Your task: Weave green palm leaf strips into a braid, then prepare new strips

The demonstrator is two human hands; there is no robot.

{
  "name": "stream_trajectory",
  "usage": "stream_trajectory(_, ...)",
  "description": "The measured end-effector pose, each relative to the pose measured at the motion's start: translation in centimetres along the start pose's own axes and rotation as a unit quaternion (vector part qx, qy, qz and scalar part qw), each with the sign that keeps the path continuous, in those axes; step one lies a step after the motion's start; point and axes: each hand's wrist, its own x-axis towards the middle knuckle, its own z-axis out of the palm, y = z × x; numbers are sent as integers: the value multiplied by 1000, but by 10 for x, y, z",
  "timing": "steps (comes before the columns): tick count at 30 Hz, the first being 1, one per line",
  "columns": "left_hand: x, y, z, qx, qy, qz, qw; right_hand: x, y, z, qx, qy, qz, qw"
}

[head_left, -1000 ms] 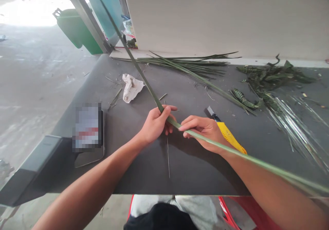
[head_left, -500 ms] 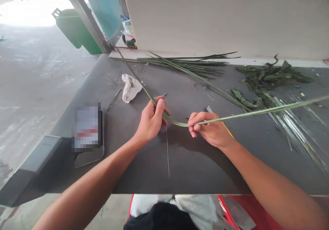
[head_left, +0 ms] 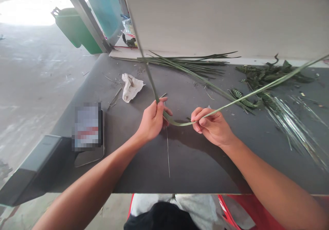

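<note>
A long green leaf strip [head_left: 241, 97] runs between both hands and bends in a shallow curve below them. My left hand [head_left: 153, 118] is closed, pinching the strip with the thumb; its dark end rises up and away to the upper left. My right hand [head_left: 212, 125] pinches the strip between thumb and fingertips, and the far end reaches past the right edge. A thin wire [head_left: 168, 154] shows below and above my left hand; whether the fingers hold it or it lies behind them I cannot tell.
Long leaf strips [head_left: 185, 65] lie at the back of the grey table [head_left: 144, 175]. Woven green leaf pieces [head_left: 272, 74] and shiny wires [head_left: 295, 123] are at right. Crumpled white paper [head_left: 131, 87] and a phone [head_left: 88, 130] on a stand are at left. A white wall [head_left: 226, 21] stands behind.
My right hand has moved slightly right and turned, so the strip's right part slopes up more steeply. The strip's left end has swung upward and to the right.
</note>
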Motion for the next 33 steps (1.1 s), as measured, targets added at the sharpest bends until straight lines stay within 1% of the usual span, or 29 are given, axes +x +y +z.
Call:
stream_trajectory(3,-1,0,0,-25,-82,-20,996,-1,-1,0,-3,23,11,1000)
stream_trajectory(6,-3,0,-1,-41,-166,-39,985,-2,0,0,-16,54,40,998)
stream_trajectory(10,-7,2,-3,-21,-310,-75,948,-2,1,4,-38,68,48,996)
stream_trajectory(12,-9,5,-3,-7,-355,-95,930,-2,1,7,-38,75,44,996)
stream_trajectory(14,-10,7,-3,-2,-379,-106,919,-2,0,11,-41,88,47,994)
stream_trajectory(19,-10,10,-5,9,-410,-123,904,-2,-4,15,-62,138,56,987)
stream_trajectory(24,-10,14,-6,33,-439,-138,887,-1,-2,13,-31,130,104,986)
stream_trajectory(27,-11,15,-4,46,-442,-129,887,-1,0,11,-31,133,110,985)
stream_trajectory(28,-11,14,-3,42,-431,-122,893,-1,1,11,-34,134,108,985)
stream_trajectory(30,-11,12,-1,43,-382,-88,919,0,2,10,-42,131,106,985)
stream_trajectory(32,-10,10,0,92,-311,-25,946,0,4,9,-55,124,100,986)
stream_trajectory(33,-10,9,0,132,-278,13,951,0,4,9,-60,120,96,986)
